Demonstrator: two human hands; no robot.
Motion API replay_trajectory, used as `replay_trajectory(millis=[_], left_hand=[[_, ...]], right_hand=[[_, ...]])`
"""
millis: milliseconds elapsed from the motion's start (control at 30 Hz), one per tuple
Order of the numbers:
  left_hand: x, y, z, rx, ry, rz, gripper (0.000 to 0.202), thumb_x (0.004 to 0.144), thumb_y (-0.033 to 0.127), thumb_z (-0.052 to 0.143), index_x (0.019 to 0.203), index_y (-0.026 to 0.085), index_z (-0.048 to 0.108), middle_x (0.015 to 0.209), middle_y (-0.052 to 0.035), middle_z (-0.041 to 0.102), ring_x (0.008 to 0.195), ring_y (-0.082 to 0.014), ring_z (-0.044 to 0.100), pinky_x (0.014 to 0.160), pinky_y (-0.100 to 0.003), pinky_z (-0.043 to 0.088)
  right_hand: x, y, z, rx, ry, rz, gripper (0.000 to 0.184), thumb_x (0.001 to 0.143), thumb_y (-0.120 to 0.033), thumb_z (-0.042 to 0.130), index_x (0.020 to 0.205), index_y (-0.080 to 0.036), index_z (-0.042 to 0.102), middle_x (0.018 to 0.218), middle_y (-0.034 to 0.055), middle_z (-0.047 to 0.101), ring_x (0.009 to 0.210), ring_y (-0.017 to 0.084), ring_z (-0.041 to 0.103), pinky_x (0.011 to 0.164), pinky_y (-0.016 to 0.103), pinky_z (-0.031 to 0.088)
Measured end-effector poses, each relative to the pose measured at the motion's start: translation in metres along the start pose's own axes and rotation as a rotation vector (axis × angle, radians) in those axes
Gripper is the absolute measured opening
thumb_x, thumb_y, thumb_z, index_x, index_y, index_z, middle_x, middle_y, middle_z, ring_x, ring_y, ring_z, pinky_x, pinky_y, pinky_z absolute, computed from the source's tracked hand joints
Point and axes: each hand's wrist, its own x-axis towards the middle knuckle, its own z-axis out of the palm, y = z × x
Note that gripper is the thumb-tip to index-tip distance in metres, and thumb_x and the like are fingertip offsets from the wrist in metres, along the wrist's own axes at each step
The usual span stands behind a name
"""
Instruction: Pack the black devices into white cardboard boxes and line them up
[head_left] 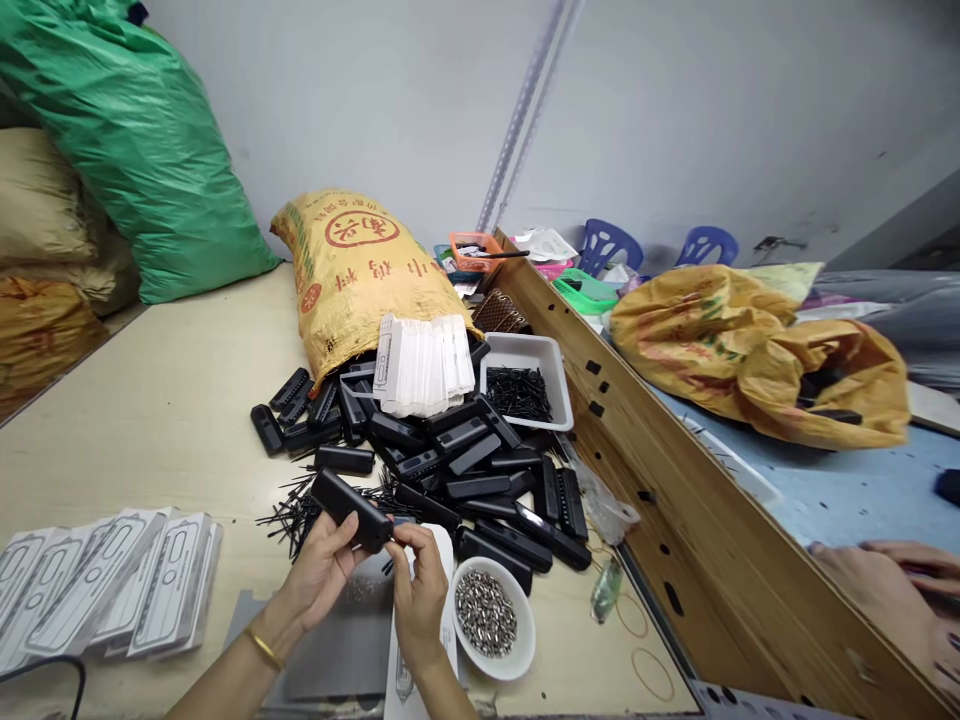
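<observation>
My left hand is closed round a black oblong plastic case, which it holds tilted over the table. At the case's lower right end, the fingers of my right hand are pinched together; whatever they hold is too small to make out. Beneath my hands lie a grey mat and a white printed card. Just right of my right hand stands a white bowl of small shiny metal parts. Thin black sticks are scattered behind the held case.
Many similar black cases spill from a yellow woven sack, with white packets on top. A grey tray holds black sticks. Printed packs lie at left. A wooden board borders the right side; beyond it another person's hands show.
</observation>
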Motion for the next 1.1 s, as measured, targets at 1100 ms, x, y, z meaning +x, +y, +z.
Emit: replay_trajectory(millis=[1100], left_hand=[[-0.003,0.008,-0.027,0.206,0.085,0.05,0.045,0.072,0.029,0.07,0.112,0.02,0.051,0.116,-0.0095,0.06,0.101,-0.023,0.06,0.083,-0.033,0.048]], right_hand=[[0.022,0.033,-0.089,-0.498,-0.509,0.121,0.006,0.083,-0.022,0.051,0.084,-0.022,0.057,0.083,0.0046,0.061,0.081,0.023,0.056,0.069,0.035,0.044]])
